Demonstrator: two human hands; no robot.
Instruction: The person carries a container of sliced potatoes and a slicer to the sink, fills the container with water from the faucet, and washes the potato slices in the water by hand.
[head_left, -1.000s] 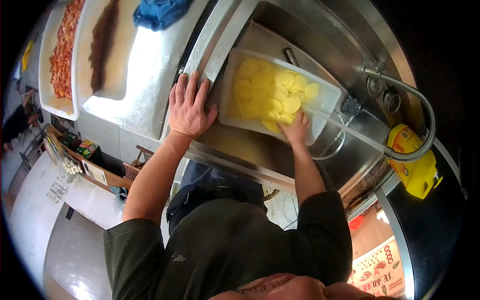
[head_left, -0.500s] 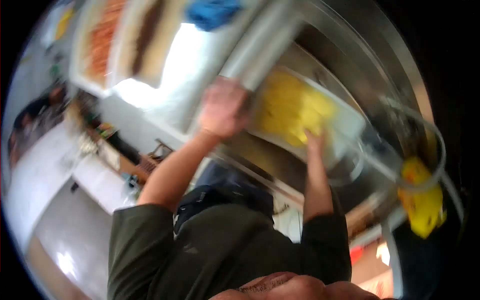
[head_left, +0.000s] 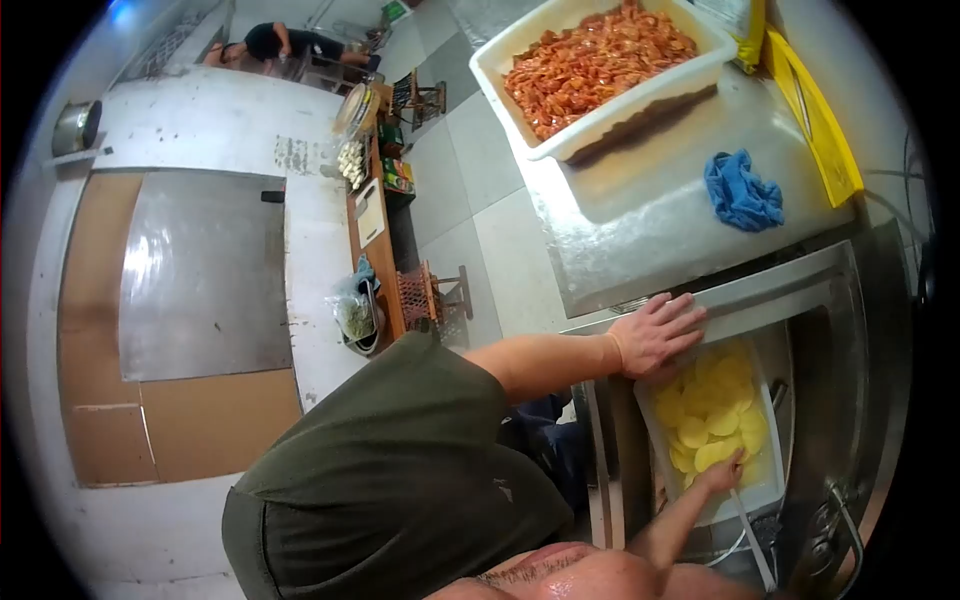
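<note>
My left hand (head_left: 657,335) lies flat on the metal rim (head_left: 760,300) of the sink, palm down, fingers spread, holding nothing. A white plastic tub (head_left: 655,432) stands inside the sink, with many thin, round yellow slices, which look like potato, in liquid. Over the slices (head_left: 715,425), at the near end of the tub, is my right hand (head_left: 718,474). Its fingers are bent together among the slices; what they hold, if anything, is hidden. A pale hose (head_left: 752,535) ends right beside that hand; whether they touch I cannot tell.
A white tub (head_left: 545,147) of red-orange pieces sits on the metal counter (head_left: 620,240), near a crumpled blue cloth (head_left: 743,190) and a yellow strip (head_left: 815,125). A faucet (head_left: 830,530) is at the sink's edge. Another person (head_left: 290,45) is far off, beyond a long white worktop (head_left: 200,130).
My view has swung round and sharpened, so the sink now appears lower right. My left hand is still on the rim with its fingers plainly spread; my right hand is still in the tub.
</note>
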